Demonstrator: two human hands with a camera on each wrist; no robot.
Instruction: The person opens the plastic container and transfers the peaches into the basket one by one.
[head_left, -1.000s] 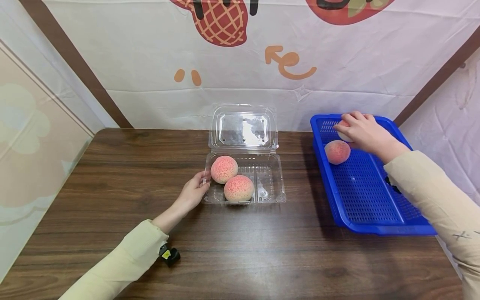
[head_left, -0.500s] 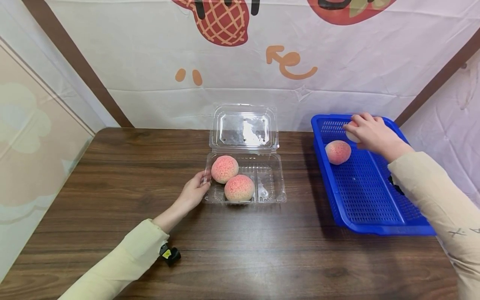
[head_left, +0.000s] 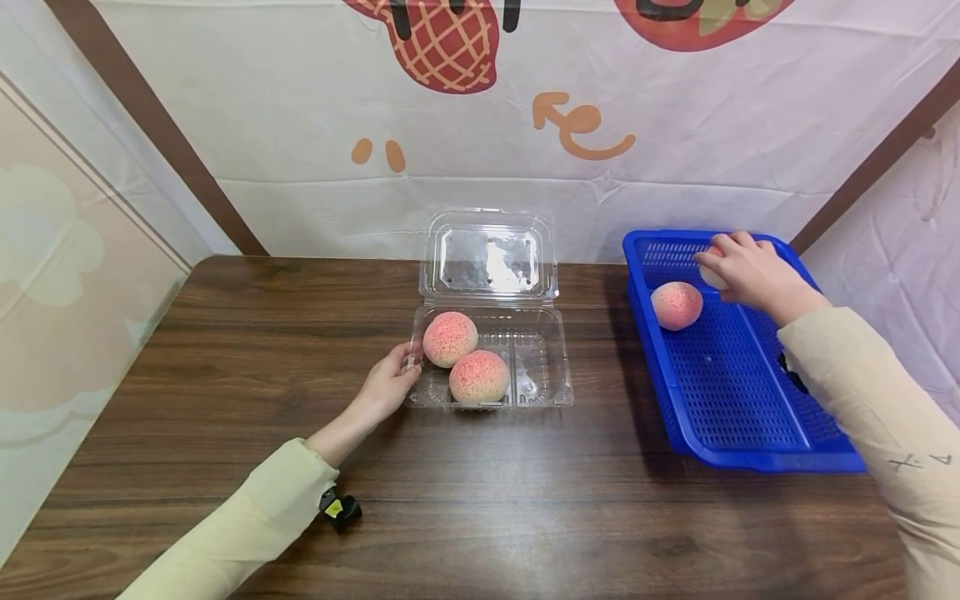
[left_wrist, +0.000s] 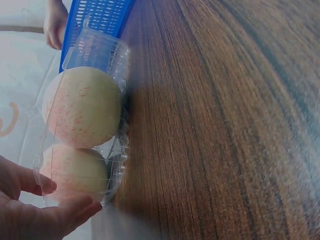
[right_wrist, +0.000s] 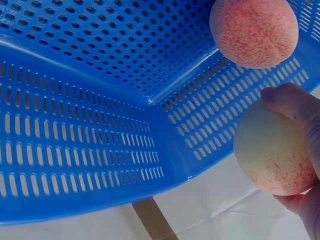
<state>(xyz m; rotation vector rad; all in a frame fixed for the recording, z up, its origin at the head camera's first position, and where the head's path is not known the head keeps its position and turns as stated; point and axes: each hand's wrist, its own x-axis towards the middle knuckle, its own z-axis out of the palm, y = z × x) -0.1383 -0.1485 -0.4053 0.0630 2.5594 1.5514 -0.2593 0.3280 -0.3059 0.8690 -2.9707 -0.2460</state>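
Your left sleeve [head_left: 240,517] runs up from below the left grip; a small black device with a yellow patch [head_left: 345,510] shows at its cuff, nearer you than the hand. Your left hand [head_left: 378,390] pinches the left end wall of the clear plastic clamshell [head_left: 536,367], thumb on the near side of the fingers. Base sits on the wood-grain table [head_left: 480,517], lid [head_left: 487,250] tipped up open, beyond and right of that grip. First pink-speckled peach [head_left: 450,339] is in the base, just right of your fingertips and slightly farther out. Second peach [head_left: 478,377] is right of it and nearer you, left of the base's ridge. They're close together; can't confirm contact.

Well right of the left grip: blue perforated plastic basket [head_left: 663,392], on the table, long side running toward you from under your right grip. Basket peach [head_left: 677,306] lies inside against the left wall, just left of and nearer you than the right grip. Your right hand [head_left: 761,273] pinches another peach [right_wrist: 270,150], digits on opposite sides, at the basket's far end. Can't tell if that peach touches the basket. Right sleeve [head_left: 877,417] crosses over the basket's right side, from the right grip back toward you.
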